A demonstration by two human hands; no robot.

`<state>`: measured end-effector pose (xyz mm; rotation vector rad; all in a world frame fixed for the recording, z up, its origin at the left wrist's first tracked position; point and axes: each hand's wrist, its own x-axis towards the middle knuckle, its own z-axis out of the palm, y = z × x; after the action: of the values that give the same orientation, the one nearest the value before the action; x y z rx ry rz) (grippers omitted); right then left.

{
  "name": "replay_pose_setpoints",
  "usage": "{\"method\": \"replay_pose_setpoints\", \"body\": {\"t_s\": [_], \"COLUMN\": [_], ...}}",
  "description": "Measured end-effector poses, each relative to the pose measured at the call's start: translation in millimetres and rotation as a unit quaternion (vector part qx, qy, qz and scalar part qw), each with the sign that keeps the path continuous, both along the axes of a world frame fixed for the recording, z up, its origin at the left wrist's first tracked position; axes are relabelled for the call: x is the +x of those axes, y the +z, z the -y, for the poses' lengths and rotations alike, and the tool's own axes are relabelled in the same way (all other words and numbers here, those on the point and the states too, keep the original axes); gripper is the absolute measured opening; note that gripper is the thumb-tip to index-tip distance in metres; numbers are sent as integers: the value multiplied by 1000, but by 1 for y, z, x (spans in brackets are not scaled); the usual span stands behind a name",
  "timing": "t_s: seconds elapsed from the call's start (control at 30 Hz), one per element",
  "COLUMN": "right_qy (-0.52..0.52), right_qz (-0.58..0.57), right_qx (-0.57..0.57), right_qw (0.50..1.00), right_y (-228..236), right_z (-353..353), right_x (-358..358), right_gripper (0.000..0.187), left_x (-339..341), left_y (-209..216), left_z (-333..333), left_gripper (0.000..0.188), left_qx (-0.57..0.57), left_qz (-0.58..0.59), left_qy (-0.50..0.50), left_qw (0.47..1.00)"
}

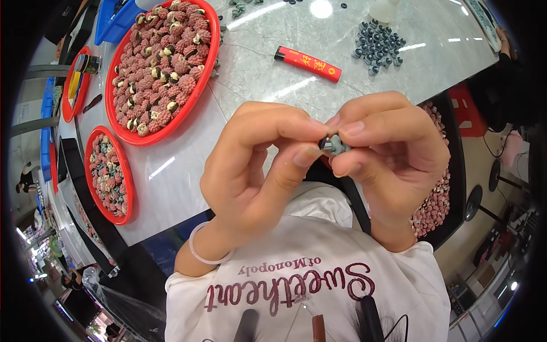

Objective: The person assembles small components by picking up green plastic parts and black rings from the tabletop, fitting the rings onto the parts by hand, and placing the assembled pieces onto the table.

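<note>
Close in front of my chest, both hands meet at a small grey-green moulded piece [337,147] with a dark part on its left end. My left hand [245,159] pinches the dark end between thumb and index finger. The thumb and fingers of my right hand [401,151] close round the grey-green body. Fingertips cover much of the piece, so its full shape is hidden. Beyond the hands, a red lighter [307,64] with a black end lies on the grey marbled table [250,62]. Farther right, several small blue-grey pieces [377,45] sit in a cluster.
A large red round tray [213,40] on the left holds pink ridged pieces, some with black-and-cream parts. Nearer is a smaller red tray [130,199] of mixed pieces. A black bin [458,188] with pink pieces stands right. Another person's hand [502,43] shows at far right.
</note>
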<state>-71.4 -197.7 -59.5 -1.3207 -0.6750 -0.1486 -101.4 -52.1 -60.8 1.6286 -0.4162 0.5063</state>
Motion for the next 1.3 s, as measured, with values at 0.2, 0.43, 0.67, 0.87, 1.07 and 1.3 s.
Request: {"method": "replay_pose_setpoints", "body": {"t_s": [0.2,0.43,0.67,0.87,1.07,1.3], "right_qy": [-14,8,93,164,-159,-289], "right_qz": [-75,-25,-213,-296,-226,-58], "right_qx": [24,47,124,143,-61,-370], "right_qw": [997,999,965,930,959,881], "right_y": [4,-4,0,-8,-25,-28], "right_z": [-7,-11,-7,3,72,68], "right_x": [-11,-10,-10,2,41,66], "right_gripper": [23,23,24,25,19,14], "left_x": [-4,-4,-5,-2,-6,-7], "left_y": [1,-1,-1,-7,-10,-1], "left_z": [-4,-9,-3,-11,-40,-49], "left_gripper": [17,24,28,30,27,28], "left_qx": [-51,-29,72,117,48,107], "left_qz": [-9,28,93,81,3,-10], "left_qy": [-42,-22,56,23,55,63], "left_qw": [998,999,991,989,997,992]}}
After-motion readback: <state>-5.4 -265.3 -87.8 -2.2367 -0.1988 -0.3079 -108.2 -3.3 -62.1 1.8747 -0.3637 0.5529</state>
